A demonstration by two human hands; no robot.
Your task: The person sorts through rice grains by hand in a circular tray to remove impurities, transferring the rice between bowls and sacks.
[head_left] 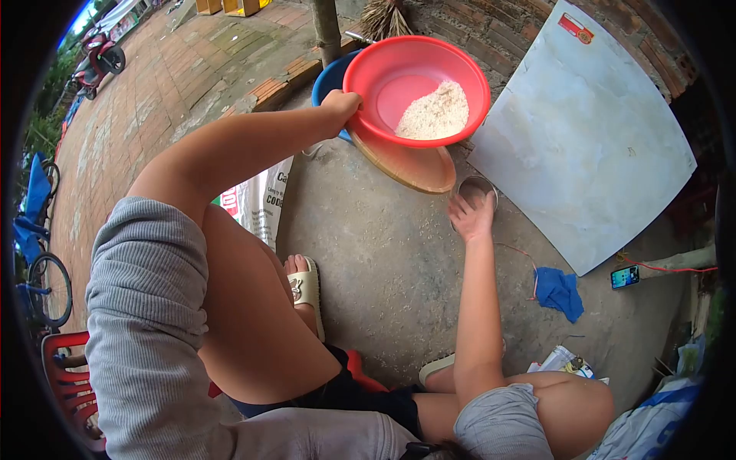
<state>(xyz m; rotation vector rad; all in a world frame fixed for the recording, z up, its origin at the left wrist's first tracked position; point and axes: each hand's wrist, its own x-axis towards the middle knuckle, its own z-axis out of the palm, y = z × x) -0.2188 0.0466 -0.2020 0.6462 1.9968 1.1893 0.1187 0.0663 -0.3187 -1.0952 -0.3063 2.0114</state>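
My left hand (343,107) grips the left rim of a pink plastic basin (376,77). The basin tilts toward me, and a heap of pale, rice-like grains (437,113) lies gathered on its lower right side. Beneath it are a blue basin (326,84) and a round, shallow tan tray (406,162), both partly covered. Lower right, my right hand (472,215) has its fingers spread at the near side of a small round metal bowl (479,184) on the concrete floor, overlapping its rim in this view.
A large pale board (590,138) leans at the right. Near it are a blue cloth (558,293) and a phone (625,277) by a pole. A printed sack (264,201) lies left of my sandalled foot. A post (326,31) rises behind the basins; a red chair (65,376) stands lower left.
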